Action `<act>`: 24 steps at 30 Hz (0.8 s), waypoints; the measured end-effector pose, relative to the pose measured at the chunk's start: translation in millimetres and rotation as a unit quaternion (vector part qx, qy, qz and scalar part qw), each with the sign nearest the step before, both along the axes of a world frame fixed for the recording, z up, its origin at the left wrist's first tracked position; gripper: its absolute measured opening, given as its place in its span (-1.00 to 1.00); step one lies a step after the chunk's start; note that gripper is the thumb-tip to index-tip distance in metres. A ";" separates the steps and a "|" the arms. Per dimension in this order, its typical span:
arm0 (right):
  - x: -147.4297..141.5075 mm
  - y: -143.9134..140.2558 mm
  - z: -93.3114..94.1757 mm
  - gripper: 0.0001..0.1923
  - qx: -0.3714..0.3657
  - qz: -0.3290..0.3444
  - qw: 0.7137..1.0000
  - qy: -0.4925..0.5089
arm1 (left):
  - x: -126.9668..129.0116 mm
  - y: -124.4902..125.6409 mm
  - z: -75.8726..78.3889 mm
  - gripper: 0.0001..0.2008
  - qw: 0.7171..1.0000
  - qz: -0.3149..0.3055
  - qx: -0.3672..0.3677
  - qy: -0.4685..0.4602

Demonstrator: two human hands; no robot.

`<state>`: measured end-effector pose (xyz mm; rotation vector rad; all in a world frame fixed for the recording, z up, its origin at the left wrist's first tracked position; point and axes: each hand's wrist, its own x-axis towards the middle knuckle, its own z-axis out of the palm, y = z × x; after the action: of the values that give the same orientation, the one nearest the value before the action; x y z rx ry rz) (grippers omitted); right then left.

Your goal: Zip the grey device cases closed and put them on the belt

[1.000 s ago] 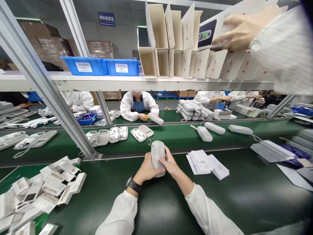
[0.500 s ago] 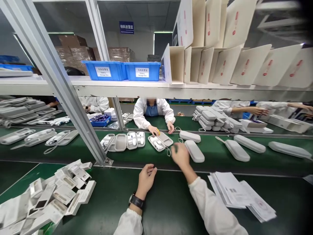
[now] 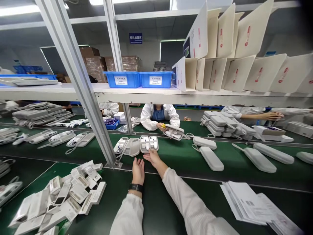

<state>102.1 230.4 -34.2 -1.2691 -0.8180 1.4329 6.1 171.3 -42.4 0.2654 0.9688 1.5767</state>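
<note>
- Left hand (image 3: 138,171) is palm up over the near edge of the green belt (image 3: 171,155), fingers loosely curled and well apart from the thumb. Nothing in it as far as I can see. Black watch (image 3: 136,187) on that wrist.
- Right hand (image 3: 153,158) is turned partly palm up, fingers stretched out to the bottom edge of an open case (image 3: 149,142). It's open too, not wrapped around anything; can't tell if the fingertips actually touch the case.
- That case sits on the belt just past both hands, spread flat, white bits tucked in both halves.
- Right beside it, on the left, there's another open grey case (image 3: 134,147), strap dangling toward the belt's edge.
- Over on the right of the belt, a few zipped-up cases, the closest being this pale one (image 3: 211,159).
- On the near table (image 3: 168,202): a messy heap of little white boxes (image 3: 78,192) on the left, a fanned stack of papers (image 3: 246,202) on the right.
- Across the belt, a co-worker (image 3: 160,114) in white holds up an open case (image 3: 174,133), something yellow by the fingers.
- Shelf above: two blue bins (image 3: 122,80) and rows of open-flapped cartons (image 3: 234,73).
</note>
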 end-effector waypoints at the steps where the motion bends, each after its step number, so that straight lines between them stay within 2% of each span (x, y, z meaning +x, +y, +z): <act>1: 4.1 -10.5 -1.5 -0.66 0.013 -0.001 1.000 0.011 | -2.9 5.2 4.3 -0.62 1.000 0.004 0.009 -0.021; 3: 17.3 -35.3 -3.4 -0.59 0.039 -0.010 0.999 0.020 | -4.9 10.1 11.9 -0.43 0.998 0.005 0.036 -0.054; 5: 35.8 -62.9 -3.1 -0.50 0.063 -0.028 0.998 0.011 | -0.6 6.5 17.3 -0.36 0.995 -0.008 0.064 -0.070; 7: 56.8 -92.0 -0.1 -0.40 0.080 -0.036 0.996 -0.006 | 8.6 -5.0 20.5 -0.49 0.994 -0.035 0.082 -0.067; 9: 77.7 -122.0 5.3 -0.32 0.087 -0.029 0.996 -0.021 | 18.4 -22.3 22.2 -0.74 0.993 -0.060 0.087 -0.054; 10: 87.4 -137.2 8.8 -0.31 0.087 -0.016 0.996 -0.029 | 22.1 -32.4 22.7 -0.76 0.993 -0.073 0.084 -0.049; 13: 109.7 -181.8 20.9 -0.34 0.080 0.055 0.993 -0.062 | 26.6 -65.2 24.1 -0.58 0.986 -0.149 0.058 -0.053; 15: 116.5 -209.0 27.6 -0.39 0.080 0.108 0.988 -0.076 | 27.3 -86.8 25.8 -0.61 0.974 -0.215 0.033 -0.067; 17: 115.3 -232.9 30.5 -0.42 0.098 0.111 0.988 -0.053 | 30.4 -106.1 28.4 -0.65 0.967 -0.241 0.015 -0.080; 19: 107.0 -252.8 28.5 -0.44 0.121 0.076 0.990 -0.014 | 37.6 -122.6 32.2 -0.65 0.972 -0.218 0.016 -0.089; 21: 94.6 -268.3 23.2 -0.46 0.138 0.045 0.989 -0.021 | 47.8 -137.0 36.9 -0.64 0.979 -0.178 0.032 -0.095; 24: 75.7 -282.6 16.2 -0.61 0.173 0.018 0.974 -0.145 | 63.4 -157.6 45.2 -0.60 0.986 -0.123 0.061 -0.091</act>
<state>177.9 -52.2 -18.0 -1.2084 -1.2343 1.0853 69.5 13.7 2.8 0.3088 0.6717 1.4077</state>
